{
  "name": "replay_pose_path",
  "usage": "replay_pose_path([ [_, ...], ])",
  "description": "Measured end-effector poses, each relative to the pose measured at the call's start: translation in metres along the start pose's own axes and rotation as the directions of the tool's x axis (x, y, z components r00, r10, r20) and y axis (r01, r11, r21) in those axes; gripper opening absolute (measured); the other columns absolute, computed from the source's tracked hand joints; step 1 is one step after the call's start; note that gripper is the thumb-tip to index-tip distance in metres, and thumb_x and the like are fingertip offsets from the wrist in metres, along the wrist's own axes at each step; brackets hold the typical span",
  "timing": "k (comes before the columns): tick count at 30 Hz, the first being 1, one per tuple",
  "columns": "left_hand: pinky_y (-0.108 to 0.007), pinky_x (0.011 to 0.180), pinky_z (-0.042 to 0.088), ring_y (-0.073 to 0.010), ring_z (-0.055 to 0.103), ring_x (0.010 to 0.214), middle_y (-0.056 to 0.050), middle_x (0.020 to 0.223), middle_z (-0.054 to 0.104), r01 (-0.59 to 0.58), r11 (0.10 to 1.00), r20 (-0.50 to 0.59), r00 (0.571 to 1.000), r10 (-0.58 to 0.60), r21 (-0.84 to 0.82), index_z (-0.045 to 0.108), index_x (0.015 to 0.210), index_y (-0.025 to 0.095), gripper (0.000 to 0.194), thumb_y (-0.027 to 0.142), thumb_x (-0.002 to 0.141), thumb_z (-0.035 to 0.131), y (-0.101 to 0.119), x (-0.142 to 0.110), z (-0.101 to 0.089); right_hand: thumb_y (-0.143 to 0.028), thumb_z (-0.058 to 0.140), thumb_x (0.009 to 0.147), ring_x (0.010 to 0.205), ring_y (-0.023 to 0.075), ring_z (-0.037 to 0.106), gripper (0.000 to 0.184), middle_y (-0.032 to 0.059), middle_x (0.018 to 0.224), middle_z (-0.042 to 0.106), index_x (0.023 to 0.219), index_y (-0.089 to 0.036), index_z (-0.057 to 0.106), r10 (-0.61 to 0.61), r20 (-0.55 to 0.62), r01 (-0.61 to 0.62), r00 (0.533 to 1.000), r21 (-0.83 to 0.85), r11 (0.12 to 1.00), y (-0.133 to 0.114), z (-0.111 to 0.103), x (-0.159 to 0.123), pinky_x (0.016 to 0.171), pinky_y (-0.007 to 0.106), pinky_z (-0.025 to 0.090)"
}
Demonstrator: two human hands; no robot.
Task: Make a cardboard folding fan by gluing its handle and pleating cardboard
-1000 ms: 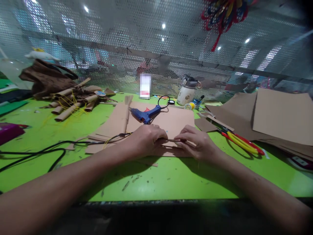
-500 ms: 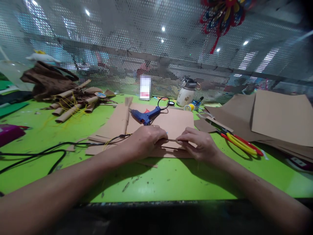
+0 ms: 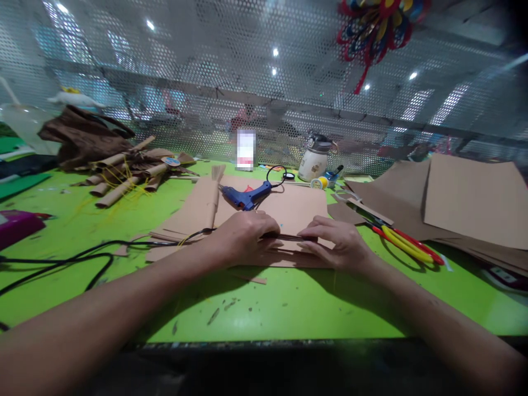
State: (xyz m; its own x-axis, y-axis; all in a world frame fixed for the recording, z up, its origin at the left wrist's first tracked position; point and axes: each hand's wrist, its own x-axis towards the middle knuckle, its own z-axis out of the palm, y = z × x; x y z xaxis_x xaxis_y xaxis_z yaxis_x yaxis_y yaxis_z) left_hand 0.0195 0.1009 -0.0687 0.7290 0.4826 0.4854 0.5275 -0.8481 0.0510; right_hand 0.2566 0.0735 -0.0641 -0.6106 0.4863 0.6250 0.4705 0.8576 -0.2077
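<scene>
My left hand (image 3: 253, 234) and my right hand (image 3: 332, 239) face each other low over a stack of brown kraft paper (image 3: 307, 202). Between them runs a thin dark strip of folded brown paper (image 3: 289, 238), with the fingers and thumb of each hand closed on one end. The strip shows mostly edge-on, so its full shape is hidden. Just beyond my left hand a blue glue gun (image 3: 246, 196) lies on the paper. Left of it a brown paper roll with a fringed top (image 3: 215, 190) lies on the sheets.
Scissors with red and yellow handles (image 3: 406, 245) lie to the right, before large brown sheets (image 3: 474, 201). A black cord (image 3: 136, 242) crosses the left side. Tied paper rolls (image 3: 119, 187) sit at the back left. A white bottle (image 3: 314, 157) stands at the back.
The strip between my fingers has turned slightly and shows thicker, with several dark layered edges. Both hands keep nearly the same place.
</scene>
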Motion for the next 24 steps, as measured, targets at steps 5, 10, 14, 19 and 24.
replay_pose_path([
  [5, -0.026, 0.065, 0.041, -0.0149, 0.058, 0.070, -0.005, 0.076, 0.067, -0.010, 0.999, 0.019, 1.000, 0.011, -0.032, 0.067, 0.086, 0.016, 0.019, 0.032, 0.085, 0.055, -0.001, -0.001, 0.002, -0.021, 0.059, 0.086, 0.066, 0.0155, 0.060, 0.012, 0.0077, 0.076, 0.064, 0.093, -0.015, 0.067, -0.003, 0.027, 0.003, 1.000, 0.017, 1.000, 0.003, 0.000, 0.000, 0.056, 0.025, 0.048],
  [10, -0.027, 0.065, 0.042, -0.0161, 0.059, 0.072, -0.006, 0.078, 0.068, 0.009, 0.998, 0.034, 0.999, -0.007, -0.061, 0.067, 0.091, 0.015, 0.021, 0.032, 0.084, 0.057, -0.001, -0.001, 0.002, -0.020, 0.060, 0.085, 0.068, 0.0157, 0.060, 0.016, 0.0072, 0.077, 0.065, 0.099, -0.015, 0.065, 0.017, 0.050, -0.019, 0.999, 0.038, 0.999, 0.004, 0.001, -0.002, 0.059, 0.027, 0.048],
  [14, -0.025, 0.064, 0.041, -0.0153, 0.059, 0.072, -0.005, 0.080, 0.068, 0.029, 0.993, 0.063, 0.998, -0.022, -0.115, 0.067, 0.091, 0.016, 0.021, 0.032, 0.085, 0.056, -0.001, -0.001, 0.001, -0.019, 0.063, 0.082, 0.070, 0.0151, 0.061, 0.016, 0.0052, 0.078, 0.066, 0.097, -0.016, 0.066, 0.125, 0.071, -0.133, 0.990, 0.114, 0.985, 0.000, -0.002, -0.001, 0.064, 0.027, 0.049],
  [19, -0.025, 0.064, 0.040, -0.0137, 0.056, 0.068, -0.004, 0.075, 0.066, 0.042, 0.991, 0.096, 0.995, -0.030, -0.125, 0.067, 0.088, 0.016, 0.018, 0.029, 0.084, 0.056, 0.001, -0.001, 0.000, -0.024, 0.062, 0.083, 0.076, 0.0152, 0.062, 0.015, 0.0046, 0.085, 0.068, 0.096, -0.018, 0.068, 0.353, 0.170, -0.388, 0.920, 0.274, 0.880, -0.006, -0.009, 0.002, 0.069, 0.028, 0.050],
  [24, -0.024, 0.063, 0.038, -0.0135, 0.054, 0.068, -0.004, 0.076, 0.065, 0.072, 0.986, 0.110, 0.992, -0.056, -0.150, 0.066, 0.087, 0.016, 0.014, 0.024, 0.083, 0.055, 0.003, -0.001, -0.002, -0.024, 0.062, 0.083, 0.082, 0.0162, 0.063, 0.015, 0.0065, 0.090, 0.068, 0.093, -0.017, 0.070, 0.454, 0.231, -0.509, 0.860, 0.450, 0.734, -0.003, -0.007, 0.003, 0.072, 0.029, 0.051],
])
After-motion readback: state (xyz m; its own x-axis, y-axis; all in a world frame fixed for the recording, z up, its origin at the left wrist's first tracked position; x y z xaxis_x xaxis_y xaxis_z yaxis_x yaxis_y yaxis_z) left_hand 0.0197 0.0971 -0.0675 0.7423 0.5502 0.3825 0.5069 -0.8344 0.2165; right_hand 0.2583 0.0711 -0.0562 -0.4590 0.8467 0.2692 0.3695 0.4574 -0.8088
